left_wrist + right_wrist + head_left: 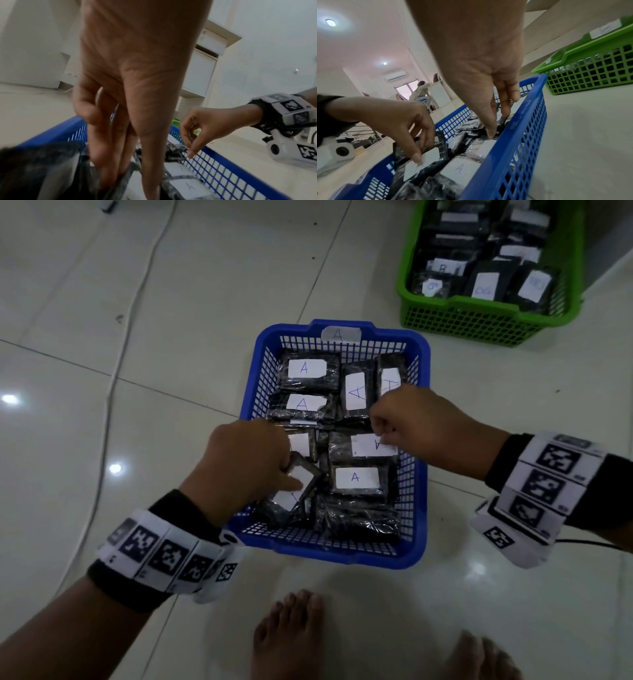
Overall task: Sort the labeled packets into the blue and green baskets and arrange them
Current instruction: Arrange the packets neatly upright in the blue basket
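The head camera is looking steeply down at the blue basket [337, 556] mid-frame. Each wrist camera is sitting close above its own fingers, looking across that basket's rim; all three are sharing it.

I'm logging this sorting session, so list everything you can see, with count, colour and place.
blue basket: one, blue, floor centre, tagged A
packets: many, black with white labels, in both baskets
green basket: one, green, far right
cable: one, white, floor left
wrist bands: two, white with black markers
feet: two, bare, bottom
left hand: grips a tilted packet
right hand: over the blue basket, fingers curled at a packet label
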Action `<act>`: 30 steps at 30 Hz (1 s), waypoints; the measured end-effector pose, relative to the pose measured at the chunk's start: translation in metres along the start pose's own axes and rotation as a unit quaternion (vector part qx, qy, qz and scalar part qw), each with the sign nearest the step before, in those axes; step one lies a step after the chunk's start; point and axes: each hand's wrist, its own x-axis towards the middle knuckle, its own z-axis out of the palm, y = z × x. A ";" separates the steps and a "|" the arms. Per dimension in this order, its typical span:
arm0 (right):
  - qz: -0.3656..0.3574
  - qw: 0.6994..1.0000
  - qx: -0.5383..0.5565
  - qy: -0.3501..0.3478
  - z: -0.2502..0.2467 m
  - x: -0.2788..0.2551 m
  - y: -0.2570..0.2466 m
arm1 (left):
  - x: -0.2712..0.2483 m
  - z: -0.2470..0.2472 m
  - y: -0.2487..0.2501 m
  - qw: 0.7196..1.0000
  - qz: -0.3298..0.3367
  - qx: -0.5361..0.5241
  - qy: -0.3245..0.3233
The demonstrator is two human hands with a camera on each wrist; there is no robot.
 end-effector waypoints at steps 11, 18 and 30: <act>-0.094 0.968 0.016 -0.233 0.034 -0.038 -0.050 | -0.003 0.027 0.009 0.990 0.017 -0.133 -0.047; -0.037 0.996 -0.001 -0.081 -0.025 -0.011 -0.023 | 0.019 0.005 -0.007 0.926 0.058 -0.373 0.003; -0.088 0.995 -0.041 0.003 0.012 -0.013 0.001 | 0.052 -0.012 -0.001 0.933 0.051 -0.323 0.150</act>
